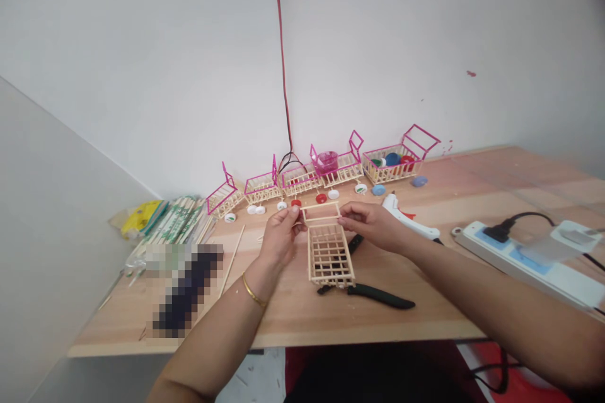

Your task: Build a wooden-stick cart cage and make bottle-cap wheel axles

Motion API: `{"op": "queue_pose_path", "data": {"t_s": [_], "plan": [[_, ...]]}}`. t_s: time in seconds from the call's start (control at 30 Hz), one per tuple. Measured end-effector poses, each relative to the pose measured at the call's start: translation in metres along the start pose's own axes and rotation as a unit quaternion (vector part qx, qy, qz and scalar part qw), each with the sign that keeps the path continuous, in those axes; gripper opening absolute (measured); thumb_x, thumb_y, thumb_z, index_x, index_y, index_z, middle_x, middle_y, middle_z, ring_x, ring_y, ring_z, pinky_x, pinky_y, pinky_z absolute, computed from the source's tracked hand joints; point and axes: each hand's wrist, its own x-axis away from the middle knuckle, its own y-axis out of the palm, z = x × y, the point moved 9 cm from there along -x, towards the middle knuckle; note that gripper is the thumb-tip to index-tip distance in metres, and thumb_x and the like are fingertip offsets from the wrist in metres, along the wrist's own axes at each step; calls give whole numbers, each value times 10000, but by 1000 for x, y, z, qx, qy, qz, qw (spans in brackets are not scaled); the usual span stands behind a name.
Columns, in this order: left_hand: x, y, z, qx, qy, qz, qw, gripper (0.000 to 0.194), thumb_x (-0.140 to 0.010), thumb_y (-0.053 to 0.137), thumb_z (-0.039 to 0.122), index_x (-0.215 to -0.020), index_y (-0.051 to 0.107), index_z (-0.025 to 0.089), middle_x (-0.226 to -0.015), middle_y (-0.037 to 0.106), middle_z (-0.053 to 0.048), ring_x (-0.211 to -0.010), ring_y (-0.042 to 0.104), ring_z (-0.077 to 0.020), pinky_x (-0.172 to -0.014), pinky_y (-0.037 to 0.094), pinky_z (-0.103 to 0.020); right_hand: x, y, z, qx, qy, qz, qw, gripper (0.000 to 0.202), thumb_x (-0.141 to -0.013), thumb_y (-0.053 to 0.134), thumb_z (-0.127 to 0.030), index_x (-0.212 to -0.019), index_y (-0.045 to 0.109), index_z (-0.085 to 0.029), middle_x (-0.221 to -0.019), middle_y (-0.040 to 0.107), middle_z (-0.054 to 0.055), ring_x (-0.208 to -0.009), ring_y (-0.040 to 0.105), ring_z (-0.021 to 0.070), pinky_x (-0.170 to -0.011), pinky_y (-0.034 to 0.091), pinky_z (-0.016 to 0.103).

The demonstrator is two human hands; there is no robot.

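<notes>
Between my two hands is a small unpainted cart made of thin wooden sticks (329,250), with a lattice basket and a handle frame at its far end. My left hand (282,234) pinches the left side of that handle frame. On the other side, my right hand (371,225) grips the frame's right end between thumb and fingers. Dark-handled pliers (382,296) lie on the table below the cart, partly hidden by it. A white glue gun (410,220) rests just beyond my right forearm.
Along the wall stand several stick carts with magenta rims (262,187) and bottle-cap wheels; one holds a magenta cup (327,164). Packs of sticks (177,221) and a yellow bag (142,219) lie left. A white power strip (534,261) with plugs is at right. One loose stick (232,259) lies left.
</notes>
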Motion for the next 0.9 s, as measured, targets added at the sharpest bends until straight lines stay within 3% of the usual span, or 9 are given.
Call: {"op": "queue_pose_path", "data": {"t_s": [0.2,0.37,0.47,0.67,0.9], "plan": [[-2,-4,-4,17,-13,3,1000,298,-654,775,376,-768,671,122,-719,648,-24,-624,567,-89,-572,458,-211,0,7,3,-24,9,-29,999,299,-730,634,-473,-781,583,-183,-703,571,-3,-650,520,137,-596,421,271],[-3,-2,-4,40,-16,-15,999,305,-678,760,372,-803,659,113,-794,680,-61,-714,638,-132,-706,517,-282,-1,1,10,0,16,-18,1000,327,-754,604,-504,-699,556,-185,-613,496,-34,-583,468,117,-561,389,259],[-5,-6,1,53,8,-3,999,296,-698,739,388,-724,621,118,-827,689,-74,-766,657,-154,-777,524,-329,-3,-4,16,-12,27,-9,1000,349,-760,600,-524,-731,562,-178,-632,511,-31,-606,492,122,-599,410,267],[-6,-18,6,34,35,42,998,430,-722,694,444,-533,446,148,-629,620,-11,-582,597,-111,-628,505,-270,-8,-9,32,-106,33,17,994,393,-774,591,-559,-711,505,-180,-657,508,-32,-629,524,118,-654,464,287],[-7,-25,11,3,43,66,997,431,-739,676,467,-523,462,162,-463,478,46,-434,448,-74,-603,495,-285,-8,-22,34,-136,40,65,988,457,-723,610,-627,-723,512,-180,-643,508,-37,-611,509,108,-632,460,272]]}}
